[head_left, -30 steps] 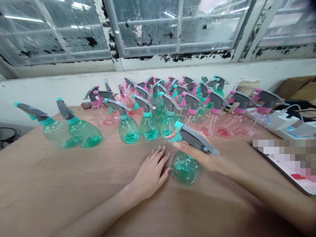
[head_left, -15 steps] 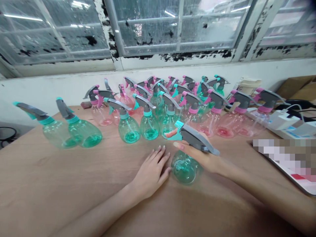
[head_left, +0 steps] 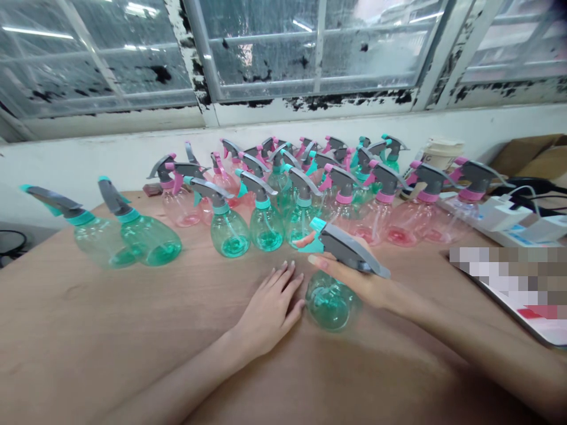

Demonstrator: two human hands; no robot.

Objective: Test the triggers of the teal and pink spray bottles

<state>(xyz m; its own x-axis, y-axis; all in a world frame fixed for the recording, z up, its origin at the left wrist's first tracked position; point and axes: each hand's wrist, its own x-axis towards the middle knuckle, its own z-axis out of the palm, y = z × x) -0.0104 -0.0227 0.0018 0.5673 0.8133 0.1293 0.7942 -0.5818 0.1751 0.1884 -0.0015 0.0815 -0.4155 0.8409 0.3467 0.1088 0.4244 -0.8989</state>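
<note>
Just to the right of the left hand [head_left: 268, 313], in the head view, a green spray bottle [head_left: 330, 304] is in the right hand [head_left: 367, 283]. Those fingers are curled around its neck, beneath the gray spray head [head_left: 349, 249], with one fingertip at the teal trigger [head_left: 312, 246]; such a hold likely steadies the neck and lets that finger reach the lever. The nozzle faces left, passing above the left hand's fingertips. Whether the base rests fully on the table [head_left: 133, 336] is hard to tell.

Palm down, the left hand lies open beside the bottle with nothing in its hold, probably as a loose brace for the arm.

Beyond both hands, three green bottles [head_left: 267, 230] stand in front, with pink bottles [head_left: 401, 230] farther right, spaced perhaps so each neck can be reached. Well to the left of the left hand, two green bottles [head_left: 153, 242] sit apart from that group. Right of the right hand lies a flat device [head_left: 527, 313], near the forearm.
</note>
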